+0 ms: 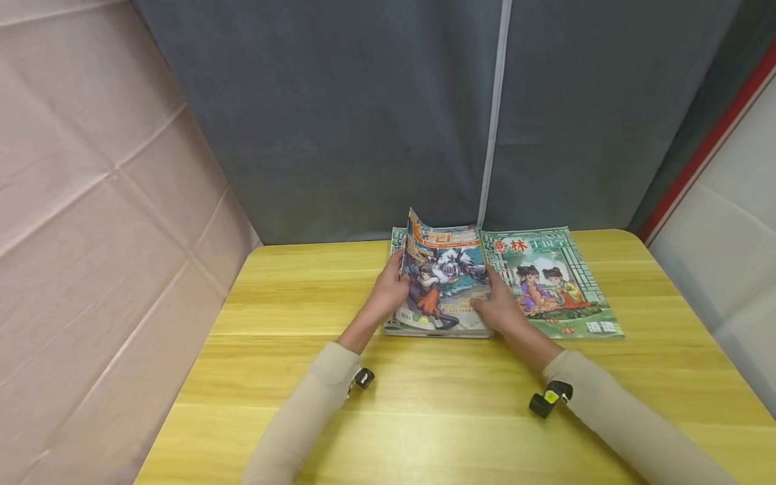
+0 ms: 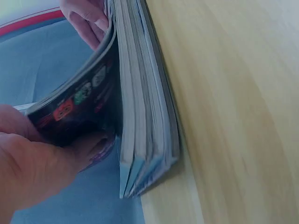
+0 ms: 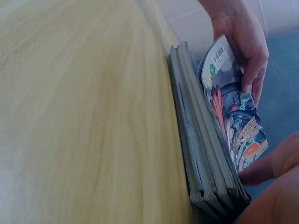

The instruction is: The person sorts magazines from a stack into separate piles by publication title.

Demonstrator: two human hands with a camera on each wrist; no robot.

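A magazine with an armoured figure on its cover [image 1: 448, 276] lies on top of a magazine stack [image 2: 140, 93], its left side bent upward. My left hand [image 1: 389, 289] pinches that raised left edge; in the left wrist view the thumb and fingers of the left hand [image 2: 37, 163] are round the curved magazine [image 2: 84, 93]. My right hand [image 1: 500, 303] holds the right side, its thumb on the cover. In the right wrist view the right hand [image 3: 275, 182] is at the near end of the stack [image 3: 201, 126], its other fingers partly hidden.
To the right of the stack a green magazine [image 1: 545, 283] with two cartoon children lies flat on the wooden table [image 1: 291, 303]. A grey curtain [image 1: 364, 121] stands behind the table, with a pale cloth wall [image 1: 109, 236] at the left and another [image 1: 727, 236] at the right.
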